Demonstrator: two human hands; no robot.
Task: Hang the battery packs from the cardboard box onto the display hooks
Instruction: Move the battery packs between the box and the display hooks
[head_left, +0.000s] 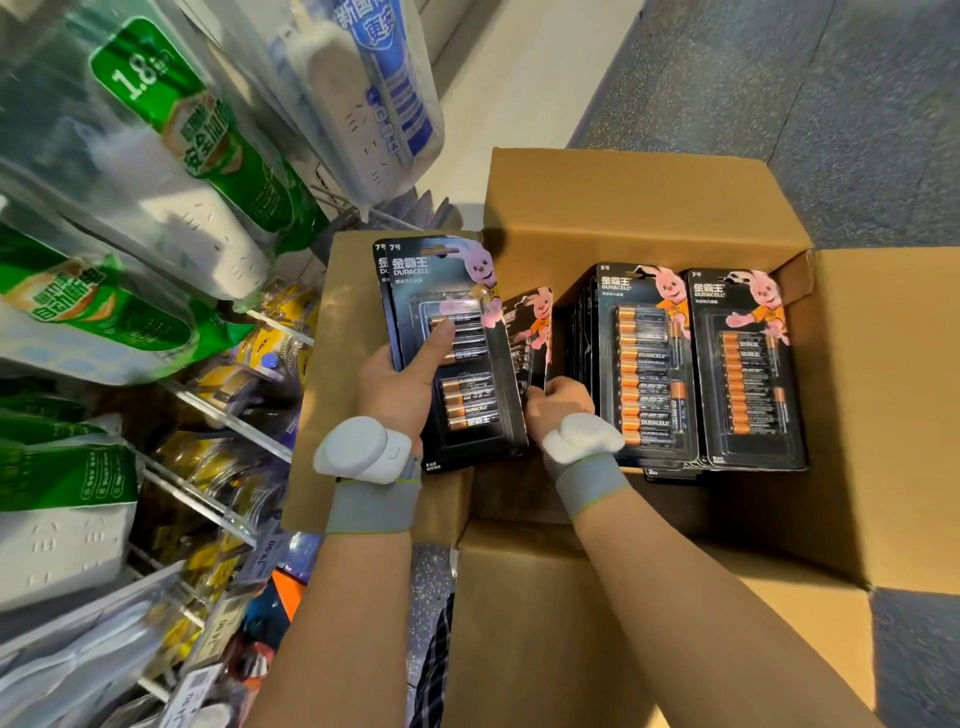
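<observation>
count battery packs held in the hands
3: front pack and rear pack in the left hand, a third pack gripped by the right hand inside the cardboard box. More may be hidden.

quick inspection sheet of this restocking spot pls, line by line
surface: speckled grey floor; cardboard box stands open on it
job's things: two flat stacks of battery packs in the box; display hooks at left
clutter: nothing seen
hands: left hand holds two held packs, thumb on the front; right hand grips an upright pack in the box
cables: nothing seen
surroundings: bagged power strips hanging on the rack; white wrist devices on grey bands
</observation>
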